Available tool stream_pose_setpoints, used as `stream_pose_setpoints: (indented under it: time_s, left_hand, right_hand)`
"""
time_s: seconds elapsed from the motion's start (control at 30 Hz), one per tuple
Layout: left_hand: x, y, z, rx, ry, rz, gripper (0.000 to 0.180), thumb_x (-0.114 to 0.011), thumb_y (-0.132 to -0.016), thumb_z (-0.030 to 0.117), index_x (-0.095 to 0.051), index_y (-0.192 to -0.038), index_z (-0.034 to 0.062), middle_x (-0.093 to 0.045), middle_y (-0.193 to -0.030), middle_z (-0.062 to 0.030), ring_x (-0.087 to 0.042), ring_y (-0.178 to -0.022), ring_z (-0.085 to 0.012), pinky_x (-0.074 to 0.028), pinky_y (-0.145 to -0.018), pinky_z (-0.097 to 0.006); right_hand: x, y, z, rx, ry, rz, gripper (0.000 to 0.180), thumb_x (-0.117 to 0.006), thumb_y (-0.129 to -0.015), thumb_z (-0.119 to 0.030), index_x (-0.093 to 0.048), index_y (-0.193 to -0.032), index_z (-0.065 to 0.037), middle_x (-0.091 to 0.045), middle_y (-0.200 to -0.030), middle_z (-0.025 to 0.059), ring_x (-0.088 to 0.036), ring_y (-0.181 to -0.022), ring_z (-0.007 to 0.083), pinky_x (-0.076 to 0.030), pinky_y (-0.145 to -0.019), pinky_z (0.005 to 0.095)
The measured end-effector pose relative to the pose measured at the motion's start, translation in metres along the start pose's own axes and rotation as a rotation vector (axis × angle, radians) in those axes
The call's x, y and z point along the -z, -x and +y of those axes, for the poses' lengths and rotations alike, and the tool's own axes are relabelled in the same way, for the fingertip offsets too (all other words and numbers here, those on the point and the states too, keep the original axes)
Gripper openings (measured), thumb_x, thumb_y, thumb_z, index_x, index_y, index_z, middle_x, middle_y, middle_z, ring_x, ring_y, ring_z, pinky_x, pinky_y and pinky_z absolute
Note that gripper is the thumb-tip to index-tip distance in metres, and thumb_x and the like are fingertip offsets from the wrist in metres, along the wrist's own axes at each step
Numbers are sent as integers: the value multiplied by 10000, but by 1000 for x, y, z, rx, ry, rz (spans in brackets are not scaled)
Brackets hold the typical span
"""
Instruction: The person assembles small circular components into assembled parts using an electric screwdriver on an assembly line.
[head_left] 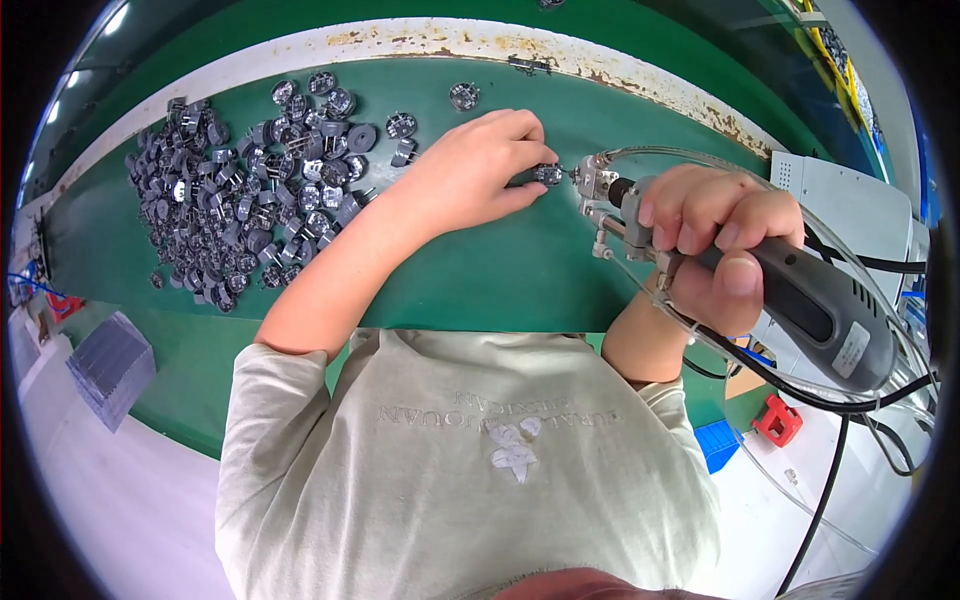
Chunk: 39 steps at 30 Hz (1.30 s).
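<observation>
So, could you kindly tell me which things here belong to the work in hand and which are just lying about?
In use:
- left hand pinching a small round grey metal part
- right hand gripping a grey powered handheld driver
- heap of similar grey parts

Lying about:
- red clip-like object
- blue tray
- grey ribbed block

The driver (800, 300) has a matt grey plastic body and a shiny metal nose. The small part (548, 175) at its tip looks like dark plastic with glinting metal, as does the pile (250, 190). The mat (480, 270) is smooth, matt green; the shirt (460, 470) is soft pale cloth.
</observation>
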<state>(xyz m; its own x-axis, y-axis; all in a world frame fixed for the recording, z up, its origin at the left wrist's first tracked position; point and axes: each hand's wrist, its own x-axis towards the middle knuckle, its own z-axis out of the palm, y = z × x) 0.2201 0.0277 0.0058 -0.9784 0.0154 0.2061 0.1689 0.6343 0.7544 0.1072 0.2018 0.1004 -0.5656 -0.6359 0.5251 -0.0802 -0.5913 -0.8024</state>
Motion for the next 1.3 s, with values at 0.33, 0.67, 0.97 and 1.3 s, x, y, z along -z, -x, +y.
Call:
stream_pose_setpoints:
  time_s: [0.33,0.67,0.97,1.3]
  left_hand:
    - [-1,1,-4,2,26,-3,295,-759,-776,112,-699,-1047,13,-601,-993,-98,-608,-966,-287,-515,-837,-382]
    - [-1,0,-7,-29,31,-20,303,-752,-773,102,-687,-1054,8,-600,-974,-111,-604,-961,-303,-510,-833,-393]
    - [-2,1,-8,-21,42,4,314,-753,-766,95,-688,-1062,11,-596,-964,-101,-603,-960,-292,-512,-832,-388]
    - [-1,1,-10,-27,56,-5,319,-730,-767,73,-686,-1075,3,-600,-971,-108,-603,-956,-295,-512,-831,-376]
  right_hand:
    - [-5,-1,4,-25,25,11,367,-831,-800,-190,-501,-868,-45,-562,-677,103,-562,-564,228,-502,-524,348]
    - [-8,2,19,18,191,-89,265,-688,-745,101,-485,-841,-40,-583,-684,90,-569,-569,164,-488,-540,290]
    - [-4,-2,-24,96,62,-63,347,-758,-858,-255,-473,-926,-69,-529,-674,64,-551,-559,214,-520,-545,392]
    - [-4,3,-11,26,13,-72,343,-752,-858,-263,-473,-920,-74,-536,-696,70,-540,-566,201,-511,-554,394]
